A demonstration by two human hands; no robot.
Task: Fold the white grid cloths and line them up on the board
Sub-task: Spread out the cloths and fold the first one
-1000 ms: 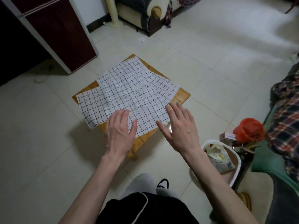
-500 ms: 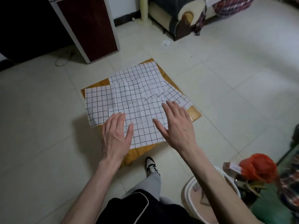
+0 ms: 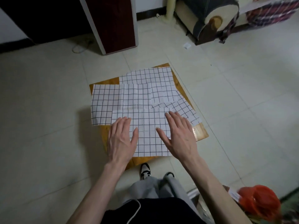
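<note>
Several white grid cloths [image 3: 139,96] lie overlapping on a low wooden board [image 3: 200,131] on the tiled floor. The nearest cloth [image 3: 148,135] lies flat at the board's front edge. My left hand [image 3: 121,139] rests palm down on its left side, fingers spread. My right hand [image 3: 179,135] lies flat on its right side, fingers apart. Neither hand grips anything. One cloth [image 3: 102,104] overhangs the board's left edge, and another [image 3: 184,109] lies skewed at the right.
A dark red cabinet [image 3: 113,23] stands behind the board, a sofa arm [image 3: 208,21] at the back right. A red plastic bag [image 3: 258,202] sits at the lower right. My shoes [image 3: 144,170] and legs are just below the board.
The view has swung left and closer over the board. Both hands stay flat on the nearest cloth, slid slightly toward its front edge.
</note>
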